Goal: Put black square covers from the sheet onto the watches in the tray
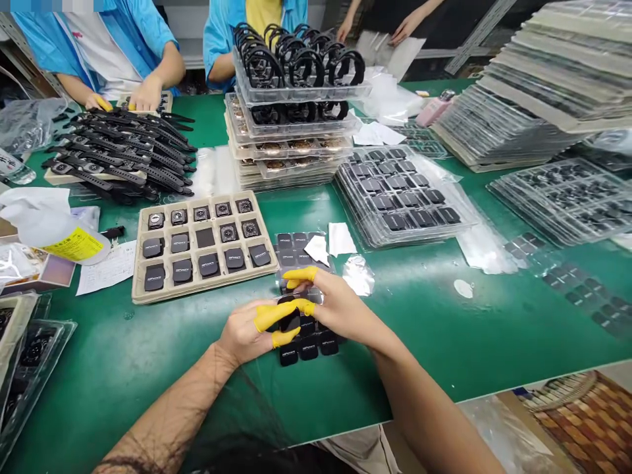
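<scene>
My left hand (249, 329), with yellow finger cots on its finger and thumb, grips a black square watch body (290, 320) just above the table. From the other side my right hand (333, 299), also in yellow finger cots, curls over the top edge of that watch body with its fingertips close to it. Whether those fingertips pinch a film is too small to tell. Beneath the hands lies a sheet of black square stickers (309, 347) with pale lettering. A beige tray (207, 284) to the left holds watch bodies in rows, several covered with black lettered squares, and one slot shows only a dark bottom.
Stacked clear trays (301, 95) with black watch straps stand at the back. Right of them is a stack of trays with black pieces (407, 197). Strapped watches (123, 155) pile at back left, near a spray bottle (59, 227). Co-workers' hands (148, 92) work across the green table (419, 316).
</scene>
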Tool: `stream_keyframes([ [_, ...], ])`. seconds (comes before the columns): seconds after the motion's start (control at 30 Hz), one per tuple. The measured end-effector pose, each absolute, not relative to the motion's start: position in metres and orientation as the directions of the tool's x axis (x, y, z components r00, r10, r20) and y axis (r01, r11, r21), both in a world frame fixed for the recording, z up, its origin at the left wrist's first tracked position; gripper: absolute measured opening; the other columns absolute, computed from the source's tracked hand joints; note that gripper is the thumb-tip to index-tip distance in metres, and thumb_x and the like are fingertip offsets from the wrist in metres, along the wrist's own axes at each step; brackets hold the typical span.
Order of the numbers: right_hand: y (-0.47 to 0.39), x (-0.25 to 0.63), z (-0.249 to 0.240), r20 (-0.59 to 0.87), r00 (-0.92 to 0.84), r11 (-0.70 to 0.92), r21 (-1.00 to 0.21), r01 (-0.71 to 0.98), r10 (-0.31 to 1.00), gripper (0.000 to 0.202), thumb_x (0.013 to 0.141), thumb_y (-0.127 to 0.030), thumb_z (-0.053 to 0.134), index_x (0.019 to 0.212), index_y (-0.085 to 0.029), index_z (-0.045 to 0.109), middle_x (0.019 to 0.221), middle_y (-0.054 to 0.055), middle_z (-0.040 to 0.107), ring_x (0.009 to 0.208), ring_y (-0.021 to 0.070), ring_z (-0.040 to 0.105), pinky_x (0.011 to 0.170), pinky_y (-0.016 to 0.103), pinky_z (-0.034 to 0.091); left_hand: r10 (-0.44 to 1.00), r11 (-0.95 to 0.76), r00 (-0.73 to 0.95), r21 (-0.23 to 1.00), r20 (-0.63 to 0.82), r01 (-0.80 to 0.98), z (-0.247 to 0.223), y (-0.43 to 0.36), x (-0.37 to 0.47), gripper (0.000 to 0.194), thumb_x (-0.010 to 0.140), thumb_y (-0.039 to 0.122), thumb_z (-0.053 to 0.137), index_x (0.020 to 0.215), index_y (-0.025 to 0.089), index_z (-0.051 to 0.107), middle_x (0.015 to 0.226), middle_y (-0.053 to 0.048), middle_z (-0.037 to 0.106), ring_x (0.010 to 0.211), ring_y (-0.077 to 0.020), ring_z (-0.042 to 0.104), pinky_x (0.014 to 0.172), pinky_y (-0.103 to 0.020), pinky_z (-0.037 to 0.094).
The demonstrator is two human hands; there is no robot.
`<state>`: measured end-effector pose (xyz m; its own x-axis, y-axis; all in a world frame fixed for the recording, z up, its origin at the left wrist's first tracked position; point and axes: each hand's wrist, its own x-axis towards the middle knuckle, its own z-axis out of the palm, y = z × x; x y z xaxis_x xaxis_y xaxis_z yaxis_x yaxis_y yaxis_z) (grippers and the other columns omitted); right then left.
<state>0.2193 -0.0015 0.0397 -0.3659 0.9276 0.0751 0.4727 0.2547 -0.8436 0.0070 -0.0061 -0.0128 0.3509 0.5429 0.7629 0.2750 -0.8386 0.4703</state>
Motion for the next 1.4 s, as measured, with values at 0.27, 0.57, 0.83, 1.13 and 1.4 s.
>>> stream_keyframes([
  [0.27, 0.001, 0.219, 0.040, 0.004, -0.236, 0.111, -0.891, 0.441, 0.972, 0.031, 0.089, -0.019, 0.062, 0.119, -0.027, 0.064, 0.092, 0.000, 0.074, 0.087, 0.0176, 0.069, 0.081, 0.034, 0.054, 0.502, -0.864, 0.391, 0.425, 0.771, 0.270, -0.007, -0.004, 0.006, 0.047, 0.083, 0.025, 0.079, 0.127, 0.021, 0.062, 0.088, -0.003, 0.079, 0.083, -0.0182, 0.077, 0.077, -0.028, 0.067],
  [0.57, 0.003, 0.213, 0.035, 0.066, -0.153, 0.125, -0.901, 0.416, 0.986, 0.007, 0.089, -0.026, 0.064, 0.090, -0.023, 0.070, 0.090, 0.003, 0.077, 0.084, 0.0197, 0.070, 0.077, 0.035, 0.055, 0.486, -0.874, 0.456, 0.406, 0.746, 0.267, -0.006, -0.010, 0.006, 0.045, 0.083, 0.020, 0.078, 0.125, 0.018, 0.062, 0.094, -0.005, 0.079, 0.091, -0.0208, 0.077, 0.084, -0.031, 0.067],
  [0.83, -0.002, 0.206, 0.029, 0.436, -0.109, 0.388, -0.626, 0.677, 0.893, 0.014, 0.094, -0.015, 0.054, 0.095, -0.025, 0.065, 0.086, 0.003, 0.074, 0.080, 0.0207, 0.064, 0.076, 0.037, 0.049, 0.650, -0.759, 0.335, 0.558, 0.682, 0.336, -0.007, -0.013, 0.013, 0.045, 0.081, 0.030, 0.080, 0.123, 0.022, 0.066, 0.087, -0.002, 0.079, 0.077, -0.0168, 0.076, 0.075, -0.028, 0.066],
  [1.13, 0.001, 0.210, 0.020, 0.273, -0.106, 0.268, -0.669, 0.693, 0.956, 0.014, 0.094, -0.020, 0.050, 0.096, -0.025, 0.063, 0.086, 0.004, 0.071, 0.077, 0.0220, 0.059, 0.075, 0.038, 0.046, 0.815, -0.528, 0.409, 0.817, 0.411, 0.230, 0.001, -0.016, 0.015, 0.045, 0.069, 0.034, 0.088, 0.111, 0.024, 0.075, 0.088, -0.002, 0.080, 0.072, -0.0193, 0.075, 0.069, -0.032, 0.066],
  [1.4, 0.002, 0.223, 0.042, -0.106, -0.111, -0.088, -0.984, 0.158, 0.988, 0.022, 0.088, -0.043, 0.066, 0.087, -0.023, 0.056, 0.083, 0.001, 0.061, 0.073, 0.0159, 0.057, 0.067, 0.030, 0.047, 0.947, -0.114, 0.321, 0.956, 0.023, 0.269, -0.001, -0.009, 0.013, 0.052, 0.068, 0.022, 0.087, 0.119, 0.022, 0.074, 0.088, -0.003, 0.080, 0.076, -0.0204, 0.076, 0.069, -0.030, 0.065],
])
